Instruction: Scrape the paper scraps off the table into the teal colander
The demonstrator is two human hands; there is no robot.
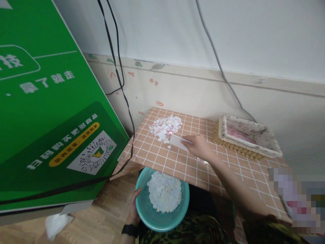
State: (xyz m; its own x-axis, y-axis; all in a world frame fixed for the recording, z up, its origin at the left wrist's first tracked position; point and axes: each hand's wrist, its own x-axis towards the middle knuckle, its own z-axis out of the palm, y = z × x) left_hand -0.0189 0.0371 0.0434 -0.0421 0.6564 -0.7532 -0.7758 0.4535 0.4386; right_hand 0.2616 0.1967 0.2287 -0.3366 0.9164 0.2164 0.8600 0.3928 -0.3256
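Note:
My left hand (134,205) is closed on the left rim of a round teal plastic basket (162,225), held below the table's front edge. A heap of small white paper scraps (165,191) fills its middle. My right hand (199,147) reaches over the table and pinches a flat whitish card (179,142). The card's far end is at the near side of a pile of white and pinkish paper scraps (166,127) on the tablecloth. A few loose bits (203,161) lie under my right wrist.
A brown checked cloth (152,152) covers the table against the wall. On its right stands a cloth-lined woven basket (243,149). A large green panel (50,112) rises at left, with a black strap (132,145) hanging beside it. A white bag (57,225) lies on the floor.

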